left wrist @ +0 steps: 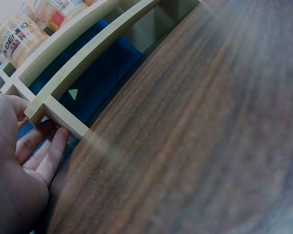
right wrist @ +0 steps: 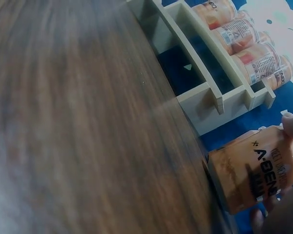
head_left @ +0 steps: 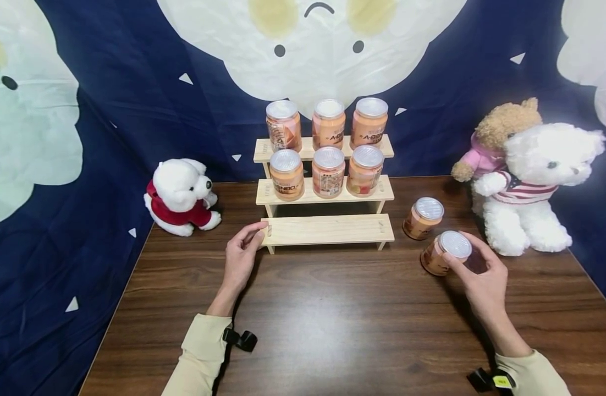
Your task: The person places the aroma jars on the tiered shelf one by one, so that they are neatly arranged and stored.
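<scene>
A three-step wooden display rack stands on the table. My left hand holds the left end of its bottom step, with the thumb at the board's end and fingers beside the front leg. On the right, my right hand grips an orange-labelled can with a silver lid, thumb on the near side. The right wrist view shows the can's label with dark letters. A similar can stands just behind it. Three such cans sit on the middle step and three on the top step.
A white plush bear in red sits left of the rack. At the right sit a white plush bear in stripes and a brown plush bear in pink. A dark blue cloth with cloud faces hangs behind the brown table.
</scene>
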Motion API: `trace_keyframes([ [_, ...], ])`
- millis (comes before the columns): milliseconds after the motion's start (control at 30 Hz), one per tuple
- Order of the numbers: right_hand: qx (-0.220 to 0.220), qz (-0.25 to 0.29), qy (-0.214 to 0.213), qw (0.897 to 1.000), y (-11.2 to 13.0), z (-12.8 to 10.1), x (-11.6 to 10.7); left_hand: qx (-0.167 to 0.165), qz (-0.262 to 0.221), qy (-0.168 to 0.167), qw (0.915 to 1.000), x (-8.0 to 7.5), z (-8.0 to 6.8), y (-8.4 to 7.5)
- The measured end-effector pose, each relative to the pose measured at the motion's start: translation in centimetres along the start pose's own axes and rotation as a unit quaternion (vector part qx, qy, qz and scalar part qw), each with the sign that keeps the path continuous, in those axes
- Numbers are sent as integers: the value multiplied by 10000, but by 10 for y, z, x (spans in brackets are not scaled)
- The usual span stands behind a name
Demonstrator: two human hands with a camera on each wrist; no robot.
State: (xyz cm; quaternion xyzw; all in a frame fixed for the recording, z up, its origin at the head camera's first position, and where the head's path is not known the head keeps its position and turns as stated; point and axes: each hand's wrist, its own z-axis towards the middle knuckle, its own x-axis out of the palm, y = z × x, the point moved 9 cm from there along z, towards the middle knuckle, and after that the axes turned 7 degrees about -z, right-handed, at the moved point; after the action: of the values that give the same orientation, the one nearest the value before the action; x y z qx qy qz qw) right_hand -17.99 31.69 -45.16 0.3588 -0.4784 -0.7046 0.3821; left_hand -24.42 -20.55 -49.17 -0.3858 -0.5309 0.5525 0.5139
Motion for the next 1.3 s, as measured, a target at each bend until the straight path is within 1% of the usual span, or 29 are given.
trace_keyframes([
  [133, -18, 240, 28, 9997, 7, -1, 1, 5, -6, 15, 10000, 0, 1, 1],
  [300, -57, 518, 175, 9985, 22, -3, 9, 10, -43, 1, 10000, -1, 1, 2],
  [467, -146, 534, 345, 9979, 38, -6, 19, 26, 11, -33, 10000, -1, 1, 2],
  [600, -341, 531, 563, 9964, 53, -8, 29, 30, 15, -41, 10000, -2, 1, 2],
  [833, -505, 713, 895, 9921, 67, -13, 52, 33, 4, -9, 10000, -1, 2, 2],
  [967, -787, 860, 1127, 9868, 74, -16, 68, 23, 19, -13, 10000, 0, 2, 2],
  [1067, -966, 852, 1270, 9835, 79, -18, 80, 17, 10, -19, 10000, 0, 2, 3],
  [1200, -1043, 659, 1392, 9826, 83, -22, 96, 10, 11, -26, 10000, 0, 1, 2],
  [1300, -1172, 586, 1509, 9798, 87, -25, 107, -5, 58, -35, 10000, -1, 1, 2],
])
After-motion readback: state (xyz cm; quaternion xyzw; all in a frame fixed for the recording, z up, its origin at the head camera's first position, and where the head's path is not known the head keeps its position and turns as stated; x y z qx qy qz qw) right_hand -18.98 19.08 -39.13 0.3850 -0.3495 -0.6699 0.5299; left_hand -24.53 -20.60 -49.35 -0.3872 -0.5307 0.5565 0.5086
